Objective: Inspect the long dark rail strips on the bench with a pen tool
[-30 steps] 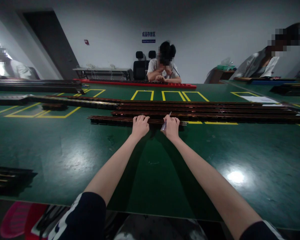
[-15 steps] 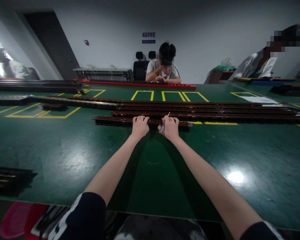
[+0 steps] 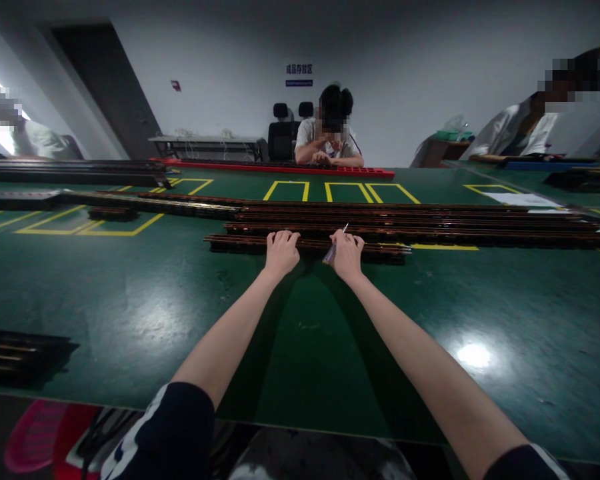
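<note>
A short bundle of dark, narrow strips (image 3: 385,252) with coppery edges lies on the green table, just on the near side of a longer stack. My left hand (image 3: 283,255) has its fingers curled over the far side of the short bundle, left of its middle. My right hand (image 3: 349,257) grips the same bundle a little farther right. Tucked in that right hand is a slim pen-like tool (image 3: 329,255) with a clear purplish body and a thin light tip pointing up and away. The palms hide part of the bundle.
A long stack of dark strips (image 3: 455,227) stretches right behind my hands. More dark strips lie at the near left (image 3: 20,357) and far left (image 3: 70,173). Yellow outlines mark the green table (image 3: 310,360). A person (image 3: 330,143) sits opposite behind a red rail (image 3: 375,173).
The short bundle has slid to the right along the front of the longer stack. My right hand has shifted slightly right with it; my left hand has hardly moved.
</note>
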`<state>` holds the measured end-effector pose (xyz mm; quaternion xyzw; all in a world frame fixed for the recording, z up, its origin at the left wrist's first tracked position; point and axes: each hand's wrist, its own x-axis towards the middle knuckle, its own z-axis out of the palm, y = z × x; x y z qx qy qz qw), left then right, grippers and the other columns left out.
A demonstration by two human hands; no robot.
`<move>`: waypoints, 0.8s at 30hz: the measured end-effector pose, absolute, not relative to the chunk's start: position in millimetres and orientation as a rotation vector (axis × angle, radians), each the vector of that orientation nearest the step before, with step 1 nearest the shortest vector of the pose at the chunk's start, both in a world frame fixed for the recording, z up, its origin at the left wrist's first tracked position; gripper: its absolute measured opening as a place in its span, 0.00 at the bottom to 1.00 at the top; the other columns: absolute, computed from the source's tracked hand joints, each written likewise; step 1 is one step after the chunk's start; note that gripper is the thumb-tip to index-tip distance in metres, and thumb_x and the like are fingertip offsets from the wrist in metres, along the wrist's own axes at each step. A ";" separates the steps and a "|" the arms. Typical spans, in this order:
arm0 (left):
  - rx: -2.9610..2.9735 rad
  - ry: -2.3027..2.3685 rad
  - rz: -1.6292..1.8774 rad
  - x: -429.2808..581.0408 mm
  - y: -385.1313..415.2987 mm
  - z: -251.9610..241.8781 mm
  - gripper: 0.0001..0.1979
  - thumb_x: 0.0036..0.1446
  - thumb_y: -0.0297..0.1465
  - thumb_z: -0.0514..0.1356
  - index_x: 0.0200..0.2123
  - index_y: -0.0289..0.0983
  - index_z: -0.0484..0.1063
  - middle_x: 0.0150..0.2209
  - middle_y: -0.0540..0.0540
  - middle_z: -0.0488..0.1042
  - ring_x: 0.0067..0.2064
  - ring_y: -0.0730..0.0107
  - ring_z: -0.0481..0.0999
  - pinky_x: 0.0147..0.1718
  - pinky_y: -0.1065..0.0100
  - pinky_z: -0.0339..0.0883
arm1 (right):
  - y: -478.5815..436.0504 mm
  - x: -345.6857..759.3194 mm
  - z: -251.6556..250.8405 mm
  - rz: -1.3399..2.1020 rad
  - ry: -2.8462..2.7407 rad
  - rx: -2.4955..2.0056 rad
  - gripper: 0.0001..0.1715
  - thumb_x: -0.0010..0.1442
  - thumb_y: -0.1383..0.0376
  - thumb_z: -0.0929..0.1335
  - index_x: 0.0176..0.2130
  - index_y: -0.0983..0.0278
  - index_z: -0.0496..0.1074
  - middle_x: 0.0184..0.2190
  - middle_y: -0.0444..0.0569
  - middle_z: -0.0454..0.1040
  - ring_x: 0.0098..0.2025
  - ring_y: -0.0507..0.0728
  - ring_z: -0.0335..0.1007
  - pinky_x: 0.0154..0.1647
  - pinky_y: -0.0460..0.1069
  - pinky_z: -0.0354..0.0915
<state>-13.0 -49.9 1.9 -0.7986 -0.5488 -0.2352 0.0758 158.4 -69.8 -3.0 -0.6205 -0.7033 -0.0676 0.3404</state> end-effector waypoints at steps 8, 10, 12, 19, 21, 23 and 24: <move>-2.346 -1.645 -0.719 -12.1 -48.4 -1.0 0.23 0.55 0.22 0.47 0.52 0.40 0.70 0.52 0.40 0.72 0.56 0.57 0.66 0.57 0.53 0.50 | -70.3 154.5 -5.2 -0.239 -1.914 -1.539 0.12 0.48 0.69 0.64 0.36 0.63 0.61 0.38 0.55 0.75 0.43 0.63 0.66 0.52 0.58 0.48; -2.344 -1.645 -0.724 -12.2 -48.8 -0.9 0.24 0.55 0.21 0.47 0.52 0.40 0.70 0.51 0.40 0.72 0.56 0.57 0.66 0.58 0.52 0.50 | -70.1 154.0 -5.9 -0.246 -1.887 -1.555 0.11 0.49 0.68 0.64 0.36 0.62 0.61 0.37 0.55 0.75 0.43 0.63 0.66 0.52 0.58 0.48; -2.345 -1.646 -0.727 -12.1 -49.4 -0.2 0.24 0.55 0.21 0.47 0.52 0.39 0.70 0.51 0.40 0.72 0.57 0.57 0.66 0.58 0.52 0.50 | -70.1 153.7 -6.0 -0.238 -1.866 -1.560 0.10 0.50 0.68 0.64 0.36 0.62 0.61 0.37 0.55 0.75 0.43 0.63 0.66 0.51 0.58 0.49; -2.343 -1.655 -0.739 -11.8 -49.4 1.2 0.24 0.56 0.21 0.46 0.52 0.39 0.70 0.52 0.40 0.72 0.57 0.57 0.66 0.58 0.52 0.50 | -70.0 155.5 -3.8 -0.141 -1.841 -1.582 0.15 0.45 0.74 0.63 0.36 0.62 0.60 0.38 0.56 0.76 0.44 0.64 0.66 0.50 0.58 0.50; -2.342 -1.654 -0.739 -12.1 -49.3 1.0 0.23 0.56 0.21 0.46 0.52 0.39 0.70 0.52 0.40 0.73 0.57 0.57 0.66 0.58 0.52 0.49 | -70.4 156.8 -3.1 -0.143 -1.810 -1.580 0.16 0.45 0.75 0.62 0.36 0.61 0.60 0.38 0.56 0.76 0.44 0.64 0.66 0.50 0.58 0.50; -2.342 -1.649 -0.741 -12.3 -49.5 0.7 0.23 0.57 0.21 0.46 0.52 0.38 0.70 0.51 0.40 0.73 0.57 0.57 0.66 0.58 0.52 0.49 | -71.4 157.1 -2.5 -0.159 -1.802 -1.574 0.15 0.45 0.75 0.61 0.35 0.61 0.60 0.38 0.55 0.76 0.44 0.63 0.66 0.51 0.58 0.49; -2.339 -1.648 -0.743 -12.4 -49.5 0.6 0.23 0.57 0.21 0.45 0.52 0.38 0.70 0.51 0.40 0.73 0.57 0.57 0.66 0.58 0.52 0.49 | -72.1 156.7 -2.1 -0.168 -1.813 -1.570 0.16 0.45 0.75 0.62 0.35 0.61 0.60 0.39 0.56 0.76 0.44 0.63 0.66 0.51 0.58 0.49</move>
